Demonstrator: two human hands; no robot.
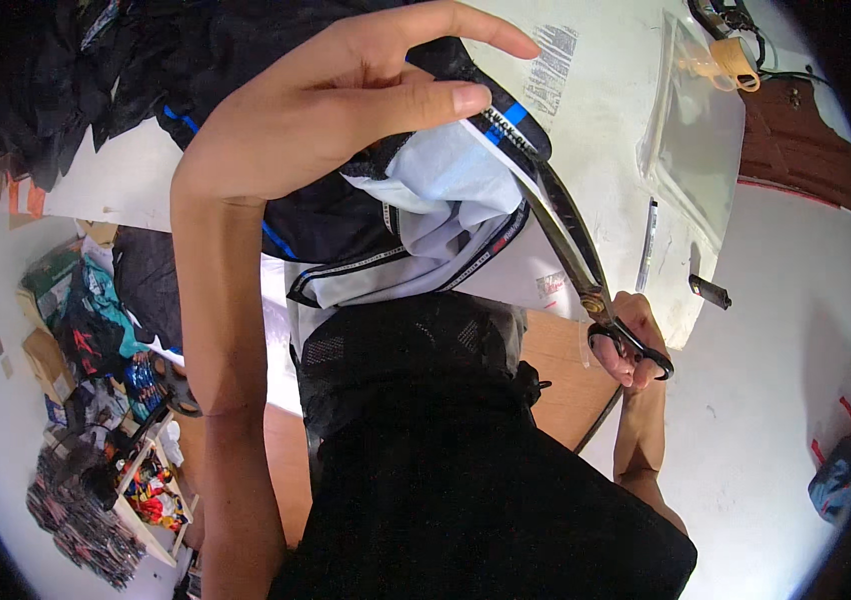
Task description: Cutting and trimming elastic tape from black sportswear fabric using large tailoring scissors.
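Observation:
A large pair of scissors (579,250) with black handles is in my right hand (636,325), fingers curled through the loops. Its long blades point up and left, and their tips meet the edge of a black, white and blue garment (456,175). My left hand (336,105) lies over that garment, its index finger stretched out and apart. The thumb presses at the garment's black band beside the blade tips; the other fingers are mostly hidden behind the thumb. The garment's pale inner side faces up, and its lower part hangs over the table's near edge.
Dark clothing (186,70) is heaped on the white table (596,130) at the far left. A clear plastic sheet (691,140), a pen-like stick (649,245) and a small black object (711,291) lie on the right. A tape roll (736,65) sits far right. Piled fabrics (111,310) fill the left.

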